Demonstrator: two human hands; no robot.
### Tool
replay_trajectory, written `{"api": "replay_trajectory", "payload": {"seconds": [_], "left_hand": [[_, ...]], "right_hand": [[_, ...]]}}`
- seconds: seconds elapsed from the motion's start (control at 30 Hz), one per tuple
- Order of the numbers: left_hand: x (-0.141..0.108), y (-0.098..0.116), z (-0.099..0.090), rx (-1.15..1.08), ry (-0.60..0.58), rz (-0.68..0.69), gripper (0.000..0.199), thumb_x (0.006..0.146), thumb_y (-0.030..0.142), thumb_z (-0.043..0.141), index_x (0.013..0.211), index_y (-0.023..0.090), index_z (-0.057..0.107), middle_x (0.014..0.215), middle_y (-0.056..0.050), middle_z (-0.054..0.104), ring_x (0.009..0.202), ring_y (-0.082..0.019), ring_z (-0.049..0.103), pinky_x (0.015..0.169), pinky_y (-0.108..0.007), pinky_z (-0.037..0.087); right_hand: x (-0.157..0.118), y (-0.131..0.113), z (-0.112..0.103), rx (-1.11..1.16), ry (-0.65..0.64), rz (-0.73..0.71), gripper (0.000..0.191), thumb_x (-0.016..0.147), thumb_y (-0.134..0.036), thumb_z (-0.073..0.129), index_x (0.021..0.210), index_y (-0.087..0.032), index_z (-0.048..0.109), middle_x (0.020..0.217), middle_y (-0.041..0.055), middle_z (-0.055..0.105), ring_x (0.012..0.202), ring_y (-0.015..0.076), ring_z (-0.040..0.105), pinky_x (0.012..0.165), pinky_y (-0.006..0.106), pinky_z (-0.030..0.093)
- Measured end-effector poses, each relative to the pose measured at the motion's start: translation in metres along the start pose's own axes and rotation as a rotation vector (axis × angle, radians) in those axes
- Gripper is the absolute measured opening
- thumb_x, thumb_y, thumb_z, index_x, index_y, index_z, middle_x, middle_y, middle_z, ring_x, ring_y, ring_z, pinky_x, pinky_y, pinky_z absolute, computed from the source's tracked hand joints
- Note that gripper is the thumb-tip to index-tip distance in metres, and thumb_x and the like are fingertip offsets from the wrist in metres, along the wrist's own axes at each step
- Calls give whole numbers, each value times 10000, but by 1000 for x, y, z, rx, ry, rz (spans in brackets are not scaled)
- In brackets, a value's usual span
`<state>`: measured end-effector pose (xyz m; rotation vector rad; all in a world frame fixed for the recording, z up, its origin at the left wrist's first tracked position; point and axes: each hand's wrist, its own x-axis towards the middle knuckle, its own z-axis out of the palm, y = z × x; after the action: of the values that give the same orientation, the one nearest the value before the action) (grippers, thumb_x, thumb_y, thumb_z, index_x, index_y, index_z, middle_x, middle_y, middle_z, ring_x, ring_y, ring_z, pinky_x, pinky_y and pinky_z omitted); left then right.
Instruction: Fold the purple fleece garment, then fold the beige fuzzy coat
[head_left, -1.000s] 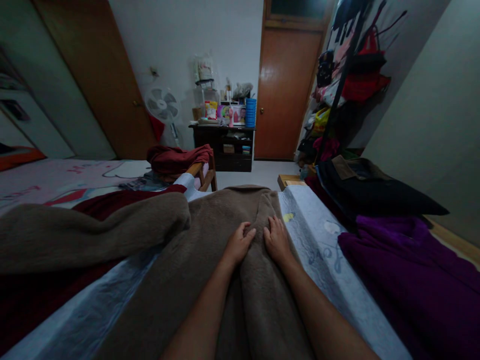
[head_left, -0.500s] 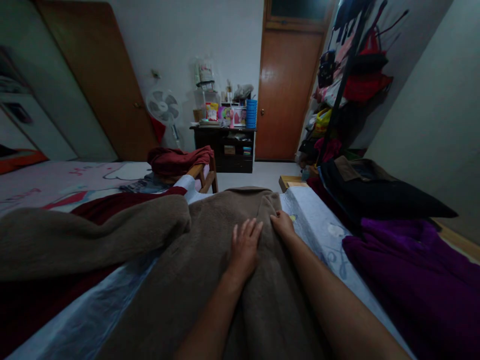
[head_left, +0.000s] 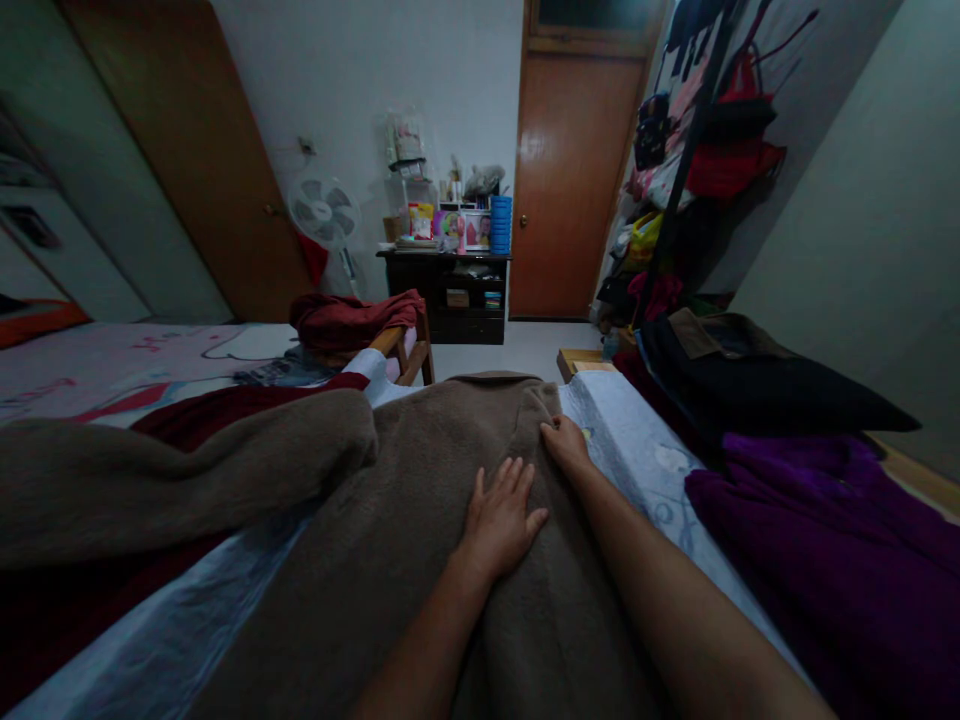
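A brown fleecy coat lies spread on the bed, with one sleeve stretched out to the left. Its right side is folded inward over the body. My left hand rests flat on the coat near the folded part, fingers extended and thumb apart. At the coat's upper right edge, my right hand has its fingers closed on the fabric. The coat's lower end runs out of view beneath my forearms.
A folded purple garment and a stack of dark clothes lie on the right. Dark red cloth is under the sleeve. Beyond the bed stand a wooden bed rail, a fan and a black cabinet.
My left hand has slid slightly toward me across the coat, and its thumb now sticks out to the right. My right hand stays at the coat's edge.
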<state>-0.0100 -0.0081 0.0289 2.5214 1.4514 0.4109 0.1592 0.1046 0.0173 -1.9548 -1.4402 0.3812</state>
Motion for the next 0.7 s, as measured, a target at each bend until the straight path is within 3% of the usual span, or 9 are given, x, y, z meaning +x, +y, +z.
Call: {"api": "replay_trajectory", "payload": {"seconds": [0.1, 0.2, 0.43, 0.6, 0.7], "left_hand": [[0, 4, 1, 25, 51, 86, 523, 942, 301, 416, 1457, 251, 343, 1549, -49, 324, 1441, -236, 236, 1171, -584, 98], [1, 7, 3, -4, 6, 143, 507, 933, 169, 361, 1433, 247, 389, 1540, -20, 344, 1430, -186, 267, 1176, -466, 217], [-4, 9, 5, -67, -40, 106, 531, 927, 450, 454, 1408, 226, 432, 1532, -36, 358, 1425, -213, 283, 1180, -465, 219], [-4, 11, 3, -63, -6, 116, 518, 928, 447, 453, 1404, 245, 431, 1520, -33, 384, 1420, -212, 292, 1178, -467, 219], [1, 8, -1, -61, 84, 2, 462, 938, 361, 444, 1390, 265, 441, 1511, -36, 397, 1420, -238, 283, 1174, -522, 182]], "right_hand": [[19, -6, 0, -17, -30, -19, 243, 843, -319, 541, 877, -143, 705, 884, 110, 718, 852, 222, 654, 705, 267, 426], [37, -10, 0, -33, -39, -31, 200, 834, -290, 569, 890, -156, 707, 915, 95, 719, 890, 214, 653, 720, 254, 428], [72, -17, 4, -64, -54, -71, 210, 793, -224, 620, 984, -164, 683, 963, 66, 714, 873, 171, 640, 703, 216, 420], [84, -23, 15, -103, -108, -106, 147, 762, -287, 653, 805, -155, 702, 752, 40, 690, 701, 162, 612, 605, 229, 380], [87, -23, 19, -130, -120, -136, 88, 737, -229, 661, 690, -156, 675, 668, 25, 650, 656, 154, 579, 595, 234, 363]]}}
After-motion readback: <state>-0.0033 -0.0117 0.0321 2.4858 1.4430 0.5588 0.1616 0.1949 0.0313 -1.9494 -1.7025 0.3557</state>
